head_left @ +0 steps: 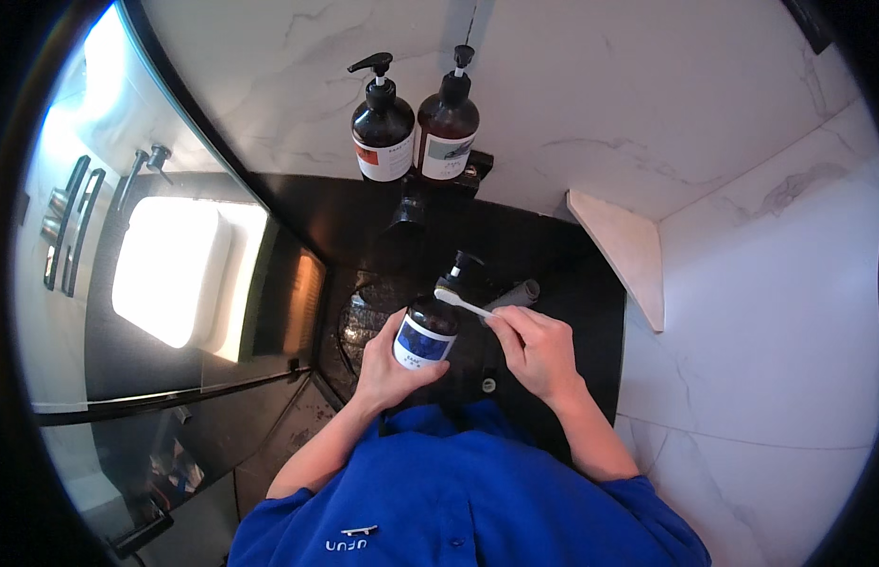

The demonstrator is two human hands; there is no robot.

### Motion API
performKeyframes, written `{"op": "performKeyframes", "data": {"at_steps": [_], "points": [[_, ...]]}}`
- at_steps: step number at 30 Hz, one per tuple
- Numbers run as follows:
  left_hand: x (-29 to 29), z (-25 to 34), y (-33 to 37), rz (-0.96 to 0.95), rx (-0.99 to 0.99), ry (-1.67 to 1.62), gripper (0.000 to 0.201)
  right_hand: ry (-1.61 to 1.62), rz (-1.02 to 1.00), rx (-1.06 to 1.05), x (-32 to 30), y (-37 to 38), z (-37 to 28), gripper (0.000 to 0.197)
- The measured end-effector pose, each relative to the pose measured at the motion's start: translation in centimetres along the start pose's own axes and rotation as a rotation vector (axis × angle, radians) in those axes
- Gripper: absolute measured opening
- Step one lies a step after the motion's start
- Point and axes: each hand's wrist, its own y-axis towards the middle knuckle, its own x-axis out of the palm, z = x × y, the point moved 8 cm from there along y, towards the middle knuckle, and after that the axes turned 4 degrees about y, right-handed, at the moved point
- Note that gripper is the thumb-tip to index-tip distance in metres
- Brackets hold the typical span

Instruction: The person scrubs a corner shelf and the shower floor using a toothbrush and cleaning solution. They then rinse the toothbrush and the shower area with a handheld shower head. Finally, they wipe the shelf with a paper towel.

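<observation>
In my left hand (387,369) I grip a dark pump bottle (428,331) with a blue and white label, its black pump pointing away from me. The bottle leans slightly. A white-handled brush (469,304), much like a toothbrush, is pinched in my right hand (538,350). Its head lies against the bottle's neck, just under the pump. Both hands are in front of my blue shirt, above a dark floor. The fingers of my left hand wrap behind the bottle and are partly hidden.
Two more dark pump bottles (383,128) stand on a black fixture by the marble-look wall ahead. A pale corner shelf (621,250) juts out at the right. On the left is a black-framed glass panel (222,142), with a white basin (170,269) beyond. A grey cylinder (524,292) lies low behind the brush.
</observation>
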Motion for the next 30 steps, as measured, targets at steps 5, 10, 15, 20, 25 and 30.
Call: {"op": "performKeyframes", "data": {"at_steps": [5,10,15,20,25,30], "points": [[-0.7,-1.4,-0.7,0.019,-0.095,0.116,0.083,-0.175,-0.013,0.017,1.4,0.0,2.5,0.02],[-0.6,-0.5,-0.5,0.03,-0.021,0.324,0.082,-0.149,-0.119,0.117,2.1,-0.4,3.8,0.014],[2.8,2.8,2.7,-0.083,0.065,0.355,0.082,-0.116,0.189,0.154,-3.8,-1.6,5.4,0.019],[11.6,9.0,9.0,-0.29,0.203,0.391,0.083,-0.124,0.61,0.442,-12.6,-6.6,8.8,0.026],[18.7,12.4,13.0,-0.326,0.37,0.565,0.079,-0.297,0.524,0.408,-15.5,-8.0,10.8,0.044],[20.6,14.7,13.6,-0.301,0.473,0.749,0.082,-0.389,0.412,0.464,-14.4,-7.4,14.5,0.048]]}}
